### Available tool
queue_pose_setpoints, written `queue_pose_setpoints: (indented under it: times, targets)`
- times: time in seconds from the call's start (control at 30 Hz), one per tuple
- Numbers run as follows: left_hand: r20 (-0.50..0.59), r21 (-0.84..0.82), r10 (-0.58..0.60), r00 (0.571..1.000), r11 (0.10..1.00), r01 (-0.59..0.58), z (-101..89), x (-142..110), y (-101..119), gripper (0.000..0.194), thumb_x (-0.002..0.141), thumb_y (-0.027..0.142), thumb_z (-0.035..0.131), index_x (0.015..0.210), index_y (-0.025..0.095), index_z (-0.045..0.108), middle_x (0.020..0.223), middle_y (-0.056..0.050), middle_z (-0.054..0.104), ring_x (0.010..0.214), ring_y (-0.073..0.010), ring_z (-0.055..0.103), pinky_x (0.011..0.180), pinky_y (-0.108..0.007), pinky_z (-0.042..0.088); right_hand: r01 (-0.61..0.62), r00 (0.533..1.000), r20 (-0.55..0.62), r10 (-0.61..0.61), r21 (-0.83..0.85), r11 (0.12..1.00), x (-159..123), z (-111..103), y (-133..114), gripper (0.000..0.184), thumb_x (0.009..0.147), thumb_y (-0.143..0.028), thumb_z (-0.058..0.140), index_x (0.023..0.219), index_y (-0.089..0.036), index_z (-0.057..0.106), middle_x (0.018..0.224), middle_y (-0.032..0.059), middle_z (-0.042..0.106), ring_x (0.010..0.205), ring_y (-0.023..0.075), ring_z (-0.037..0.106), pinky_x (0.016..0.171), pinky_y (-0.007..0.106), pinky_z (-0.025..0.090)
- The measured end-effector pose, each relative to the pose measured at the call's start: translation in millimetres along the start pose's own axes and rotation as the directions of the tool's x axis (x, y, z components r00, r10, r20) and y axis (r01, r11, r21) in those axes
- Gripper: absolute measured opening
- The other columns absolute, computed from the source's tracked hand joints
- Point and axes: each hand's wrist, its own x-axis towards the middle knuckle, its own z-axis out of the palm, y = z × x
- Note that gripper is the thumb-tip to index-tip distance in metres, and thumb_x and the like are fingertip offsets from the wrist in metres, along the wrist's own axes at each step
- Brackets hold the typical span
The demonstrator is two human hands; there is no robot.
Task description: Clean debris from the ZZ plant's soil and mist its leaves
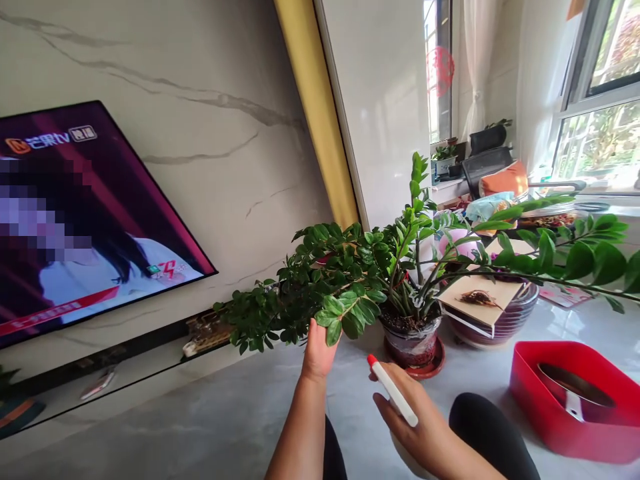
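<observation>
One white tool (393,392) within curled right fingers (407,385)

The television (125,200) reads "芒果tv" beside an orange logo (18,145); its other lettering (83,133) is unclear.

Bare hands (320,353), bare forearms (300,427); plain black legwear (495,440), smooth over rounded knee (473,413).

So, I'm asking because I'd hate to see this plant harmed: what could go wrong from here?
The left hand is up against the glossy green leaves, so a careless tug might tear some. The white, red-tipped stick-shaped tool in the right hand is close by and could scrape them. The long leafy stem jutting right could be bumped.
</observation>
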Motion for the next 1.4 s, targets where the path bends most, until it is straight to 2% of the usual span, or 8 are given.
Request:
queue_pose_setpoints:
  times: [0.23, 0.3, 0.5, 0.7, 0.9, 1.1, 1.23, 1.4]
  targets:
    - [-0.005, 0.056, -0.004, 1.000, 0.998, 0.004, 3.5, -8.1, -7.7, 0.061, 0.106, 0.065, 0.038, 0.132, 0.022, 0.073, 0.142, -0.010, 0.071, 0.146, -0.0276, 0.054, 0.127, -0.047, 0.033, -0.221, 0.972, 0.089, 0.219, 0.006, 0.975, -16.2, 9.0, 10.0, 0.016, 0.098, -0.025, 0.054, 0.099, -0.019, 0.069, 0.088, 0.0068, 0.073, 0.076, 0.0206, 0.069, 0.073, 0.031, 0.060]
    - [-0.022, 0.065, -0.004, 1.000, 0.998, 0.005, 4.9, -9.4, -8.5, 0.062, 0.107, 0.064, 0.035, 0.130, 0.022, 0.074, 0.142, -0.009, 0.071, 0.145, -0.0273, 0.054, 0.127, -0.047, 0.033, -0.220, 0.971, 0.097, 0.219, 0.001, 0.976, -19.1, 5.7, 11.6, 0.017, 0.099, -0.027, 0.054, 0.102, -0.020, 0.069, 0.090, 0.0072, 0.074, 0.078, 0.0211, 0.070, 0.074, 0.031, 0.059]
    - [-0.053, 0.067, -0.006, 0.999, 0.998, 0.010, 7.7, -12.8, -13.1, 0.060, 0.107, 0.062, 0.036, 0.132, 0.022, 0.074, 0.137, -0.010, 0.074, 0.142, -0.0277, 0.057, 0.124, -0.046, 0.037, -0.095, 0.995, 0.003, 0.095, 0.048, 0.994, -19.5, -1.2, 8.7, 0.046, 0.103, -0.030, 0.057, 0.148, -0.024, 0.056, 0.128, 0.0113, 0.072, 0.116, 0.0245, 0.070, 0.103, 0.037, 0.057]
    - [-0.071, 0.034, 0.007, 0.997, 0.999, -0.004, -1.1, -14.3, -15.8, 0.055, 0.107, 0.061, 0.042, 0.139, 0.026, 0.069, 0.138, -0.009, 0.074, 0.137, -0.0273, 0.061, 0.120, -0.045, 0.042, -0.224, 0.973, 0.062, 0.224, -0.009, 0.975, -15.7, -3.9, 9.1, 0.018, 0.100, -0.028, 0.053, 0.104, -0.020, 0.068, 0.092, 0.0076, 0.074, 0.081, 0.0217, 0.071, 0.077, 0.033, 0.060]
    - [-0.105, 0.035, 0.021, 0.994, 0.999, -0.018, -6.1, -14.3, -14.7, 0.055, 0.109, 0.057, 0.035, 0.134, 0.025, 0.072, 0.135, -0.008, 0.075, 0.134, -0.0242, 0.063, 0.119, -0.043, 0.044, -0.177, 0.983, 0.050, 0.176, 0.022, 0.984, -25.6, -2.7, 11.0, 0.033, 0.098, -0.030, 0.056, 0.128, -0.022, 0.066, 0.115, 0.0113, 0.075, 0.103, 0.0253, 0.073, 0.092, 0.037, 0.060]
    - [-0.142, 0.061, 0.023, 0.990, 0.998, -0.014, -12.2, -12.5, -13.7, 0.056, 0.107, 0.062, 0.038, 0.133, 0.027, 0.073, 0.142, -0.007, 0.071, 0.138, -0.0239, 0.059, 0.120, -0.042, 0.042, -0.299, 0.953, 0.040, 0.300, -0.034, 0.954, -25.4, -2.5, 28.1, 0.013, 0.094, -0.028, 0.055, 0.094, -0.021, 0.066, 0.090, 0.0068, 0.074, 0.079, 0.0218, 0.069, 0.074, 0.032, 0.057]
    - [-0.174, 0.071, 0.020, 0.985, 0.997, -0.008, -12.6, -13.3, -13.0, 0.055, 0.109, 0.058, 0.034, 0.130, 0.027, 0.074, 0.141, -0.006, 0.072, 0.135, -0.0225, 0.061, 0.115, -0.040, 0.046, -0.342, 0.940, -0.011, 0.341, -0.053, 0.938, -24.1, -10.9, 34.9, 0.018, 0.096, -0.032, 0.052, 0.097, -0.020, 0.066, 0.094, 0.0092, 0.074, 0.082, 0.0233, 0.070, 0.076, 0.035, 0.057]
    - [-0.196, 0.075, 0.012, 0.981, 0.997, 0.003, -12.3, -12.9, -11.6, 0.055, 0.109, 0.057, 0.034, 0.128, 0.027, 0.075, 0.138, -0.006, 0.073, 0.132, -0.0214, 0.062, 0.111, -0.037, 0.049, -0.261, 0.959, 0.120, 0.255, 0.039, 0.964, -24.5, -6.3, 17.8, 0.019, 0.093, -0.027, 0.059, 0.108, -0.023, 0.069, 0.105, 0.0083, 0.075, 0.092, 0.0230, 0.071, 0.082, 0.033, 0.057]
